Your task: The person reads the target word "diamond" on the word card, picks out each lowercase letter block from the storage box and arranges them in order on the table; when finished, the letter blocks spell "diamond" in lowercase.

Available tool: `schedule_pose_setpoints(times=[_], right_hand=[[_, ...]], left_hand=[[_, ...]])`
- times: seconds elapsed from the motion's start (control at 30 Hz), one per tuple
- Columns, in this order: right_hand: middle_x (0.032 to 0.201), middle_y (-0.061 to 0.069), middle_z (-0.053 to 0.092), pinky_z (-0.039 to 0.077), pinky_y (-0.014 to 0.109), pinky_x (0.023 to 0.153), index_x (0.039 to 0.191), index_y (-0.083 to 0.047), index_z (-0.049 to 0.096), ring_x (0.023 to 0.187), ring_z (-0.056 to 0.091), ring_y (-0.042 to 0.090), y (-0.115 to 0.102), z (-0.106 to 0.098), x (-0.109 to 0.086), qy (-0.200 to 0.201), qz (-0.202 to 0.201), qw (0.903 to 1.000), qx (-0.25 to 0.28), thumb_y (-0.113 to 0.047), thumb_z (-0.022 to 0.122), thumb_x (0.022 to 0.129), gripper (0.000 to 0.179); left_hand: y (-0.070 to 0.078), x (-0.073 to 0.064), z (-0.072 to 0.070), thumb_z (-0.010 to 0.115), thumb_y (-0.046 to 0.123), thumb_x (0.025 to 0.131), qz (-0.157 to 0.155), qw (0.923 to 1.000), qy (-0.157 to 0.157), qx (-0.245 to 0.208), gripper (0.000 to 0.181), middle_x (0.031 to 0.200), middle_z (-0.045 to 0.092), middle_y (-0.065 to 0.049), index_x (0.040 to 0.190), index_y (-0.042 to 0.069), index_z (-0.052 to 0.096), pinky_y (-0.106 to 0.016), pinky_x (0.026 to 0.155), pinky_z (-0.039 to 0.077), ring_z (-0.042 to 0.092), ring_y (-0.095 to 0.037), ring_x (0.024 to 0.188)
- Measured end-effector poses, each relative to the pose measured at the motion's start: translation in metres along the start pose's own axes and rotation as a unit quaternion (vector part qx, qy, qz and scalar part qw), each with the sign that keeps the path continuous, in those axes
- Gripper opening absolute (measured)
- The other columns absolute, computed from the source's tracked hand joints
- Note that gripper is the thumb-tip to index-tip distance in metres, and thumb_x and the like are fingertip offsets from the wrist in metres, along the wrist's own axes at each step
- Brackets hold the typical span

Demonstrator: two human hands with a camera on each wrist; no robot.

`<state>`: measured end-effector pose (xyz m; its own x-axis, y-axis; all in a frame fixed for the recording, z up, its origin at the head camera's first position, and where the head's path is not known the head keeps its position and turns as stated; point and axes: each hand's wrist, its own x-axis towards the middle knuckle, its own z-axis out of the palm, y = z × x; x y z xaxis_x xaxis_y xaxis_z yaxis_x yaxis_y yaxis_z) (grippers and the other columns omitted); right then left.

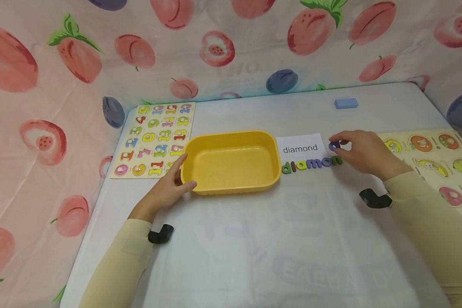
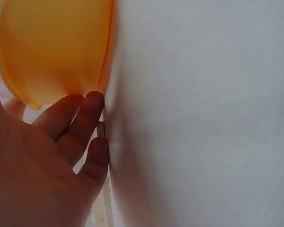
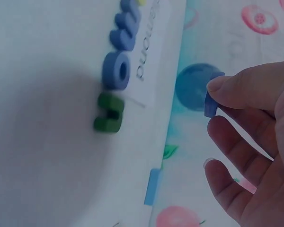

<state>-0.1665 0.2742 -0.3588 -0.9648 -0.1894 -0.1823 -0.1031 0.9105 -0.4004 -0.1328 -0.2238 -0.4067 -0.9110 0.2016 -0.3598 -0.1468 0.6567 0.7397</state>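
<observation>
Between thumb and fingertips, my right hand pinches a small purple-blue toy letter with a round hole. It is held up beside a white card printed "diamond"; the right wrist view catches the letter edge-on. Below the card, coloured letters spell "diamon", with a blue o and a green n at the right end. My left hand holds the left end of a yellow plastic basin, thumb by its front corner. Its fingertips touch the basin's outer wall in the left wrist view.
A number puzzle board lies left of the basin, partly behind it. At the right, a fruit puzzle board is partly covered by my right arm. A blue block sits near the back edge. Fruit-patterned cloth hangs behind the table.
</observation>
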Motion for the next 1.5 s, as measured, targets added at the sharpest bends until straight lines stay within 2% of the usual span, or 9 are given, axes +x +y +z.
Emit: schedule_pose_setpoints(times=[0.2,0.4,0.6,0.8,1.13,1.5], right_hand=[[0.127,0.032,0.053,0.046,0.057,0.084,0.135,-0.001,0.057,0.105,0.049,0.045,0.021,0.003,-0.003,-0.007,0.009,0.9999,0.013,-0.016,0.059,0.098,0.040],[0.126,0.034,0.054,0.044,0.062,0.090,0.134,0.001,0.057,0.111,0.048,0.048,0.033,0.007,-0.004,-0.021,0.017,0.9996,0.011,-0.014,0.059,0.098,0.039],[0.129,0.033,0.052,0.038,0.068,0.098,0.135,0.001,0.056,0.119,0.043,0.051,0.038,0.011,-0.003,-0.036,0.039,0.9985,0.013,-0.015,0.059,0.098,0.040],[0.130,0.033,0.051,0.035,0.069,0.100,0.134,0.001,0.056,0.119,0.042,0.051,0.044,0.015,-0.001,-0.046,0.052,0.9974,0.015,-0.014,0.056,0.098,0.040],[0.128,0.035,0.053,0.036,0.068,0.099,0.133,0.004,0.056,0.115,0.048,0.050,0.050,0.020,0.000,-0.053,0.049,0.9974,0.002,-0.010,0.057,0.096,0.040],[0.130,0.034,0.052,0.034,0.069,0.101,0.134,0.002,0.056,0.118,0.046,0.051,0.051,0.021,0.000,-0.059,0.045,0.9973,0.005,-0.010,0.057,0.096,0.040]], left_hand=[[0.001,0.000,0.001,0.070,0.046,0.091,-0.001,1.0000,0.001,-0.002,0.094,0.152,0.045,-0.013,0.161,0.040,0.007,-0.061,0.115,0.022,0.044,-0.030,0.132],[0.000,0.000,0.001,0.070,0.047,0.090,-0.003,1.0000,0.001,-0.003,0.095,0.153,0.044,-0.012,0.161,0.041,0.006,-0.061,0.115,0.020,0.043,-0.029,0.133],[0.000,0.001,0.000,0.070,0.052,0.089,-0.002,1.0000,0.000,-0.002,0.097,0.154,0.043,-0.013,0.161,0.041,0.006,-0.061,0.116,0.019,0.042,-0.030,0.135],[-0.001,0.002,0.000,0.070,0.055,0.087,-0.003,1.0000,-0.001,-0.002,0.098,0.155,0.042,-0.012,0.160,0.042,0.006,-0.061,0.115,0.019,0.041,-0.029,0.136],[0.000,0.001,0.001,0.071,0.056,0.086,-0.005,1.0000,0.000,0.001,0.100,0.156,0.040,-0.012,0.160,0.042,0.006,-0.062,0.115,0.021,0.040,-0.030,0.137],[0.001,0.000,-0.001,0.072,0.055,0.087,-0.003,1.0000,-0.001,0.003,0.100,0.155,0.041,-0.012,0.161,0.040,0.006,-0.060,0.114,0.024,0.042,-0.030,0.135]])
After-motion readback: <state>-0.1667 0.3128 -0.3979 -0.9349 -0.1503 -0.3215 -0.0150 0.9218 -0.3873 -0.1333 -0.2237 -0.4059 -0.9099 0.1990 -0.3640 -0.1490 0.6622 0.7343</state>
